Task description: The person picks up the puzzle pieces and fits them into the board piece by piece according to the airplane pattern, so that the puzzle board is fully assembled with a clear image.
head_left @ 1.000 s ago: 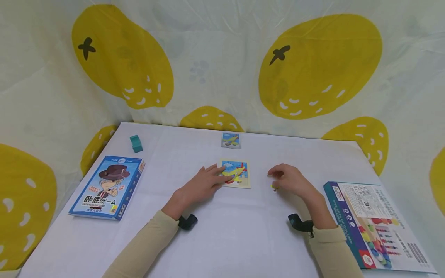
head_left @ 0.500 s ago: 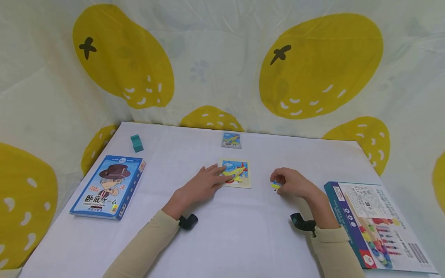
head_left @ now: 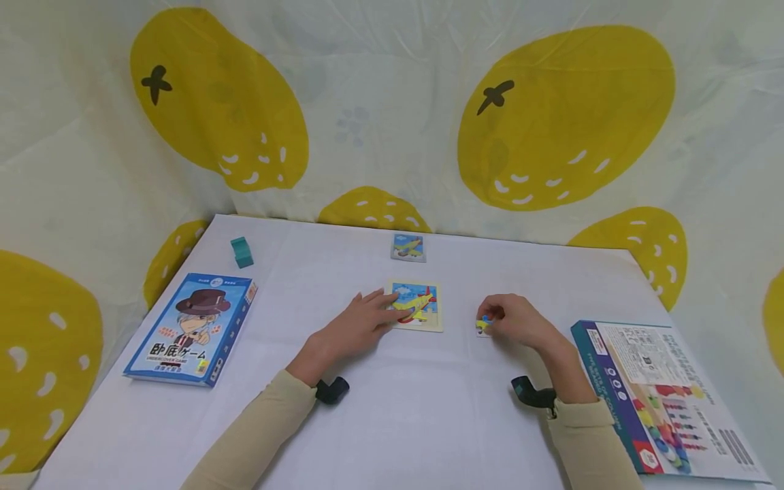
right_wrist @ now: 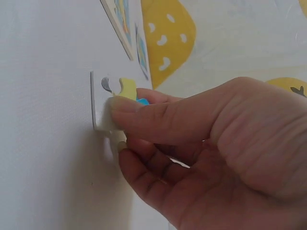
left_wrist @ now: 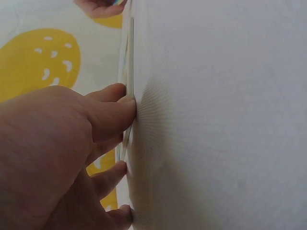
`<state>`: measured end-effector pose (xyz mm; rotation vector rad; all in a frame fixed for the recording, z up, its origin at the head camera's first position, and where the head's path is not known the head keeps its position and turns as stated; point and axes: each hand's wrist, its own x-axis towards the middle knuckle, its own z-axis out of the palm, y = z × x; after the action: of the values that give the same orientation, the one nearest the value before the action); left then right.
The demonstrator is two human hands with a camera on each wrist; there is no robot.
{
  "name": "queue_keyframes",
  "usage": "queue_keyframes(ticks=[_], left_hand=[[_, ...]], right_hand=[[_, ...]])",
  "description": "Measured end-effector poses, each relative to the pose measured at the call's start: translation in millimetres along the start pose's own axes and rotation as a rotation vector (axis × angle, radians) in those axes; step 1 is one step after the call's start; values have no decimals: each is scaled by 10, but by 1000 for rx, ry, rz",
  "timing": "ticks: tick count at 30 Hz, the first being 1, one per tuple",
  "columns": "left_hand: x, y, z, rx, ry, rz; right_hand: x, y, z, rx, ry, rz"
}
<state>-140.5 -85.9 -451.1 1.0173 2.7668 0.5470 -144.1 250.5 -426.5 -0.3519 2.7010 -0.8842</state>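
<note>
A square airplane jigsaw board [head_left: 438, 318] with a pale frame lies mid-table. My left hand [head_left: 355, 323] rests on its left side, fingers spread over the picture. In the left wrist view, the thumb [left_wrist: 117, 112] presses at the board's edge. To the right of the board, my right hand [head_left: 520, 321] pinches a puzzle piece [right_wrist: 102, 112] between thumb and fingers, close over the cloth. White, yellow and blue show on the piece, along with a grey curved mark; the fingers hide part of it.
Behind the board lies a smaller airplane picture square [head_left: 408, 248]. A teal wavy block [head_left: 241, 252] is at the back left, above a blue game box [head_left: 188, 331]. A large flat box [head_left: 667, 401] lies by the right forearm. A fruit-print curtain [head_left: 380, 122] hangs behind the table.
My right hand has shifted slightly right and turned the puzzle piece between its fingers, so more of its printed face shows. The left hand stays on the board.
</note>
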Motion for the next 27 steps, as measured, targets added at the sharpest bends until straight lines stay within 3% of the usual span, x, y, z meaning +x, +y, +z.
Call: queue_keyframes(ticks=[10, 16, 23, 27], left_hand=[[6, 0, 0, -2, 9, 16], [4, 13, -8, -11, -13, -18], [-2, 9, -10, 0, -9, -11], [-6, 6, -13, -3, 0, 3]], right_hand=[[58, -89, 90, 59, 95, -13], [113, -215, 191, 108, 153, -52], [179, -377, 319, 125, 172, -48], [210, -435, 384, 125, 176, -98]])
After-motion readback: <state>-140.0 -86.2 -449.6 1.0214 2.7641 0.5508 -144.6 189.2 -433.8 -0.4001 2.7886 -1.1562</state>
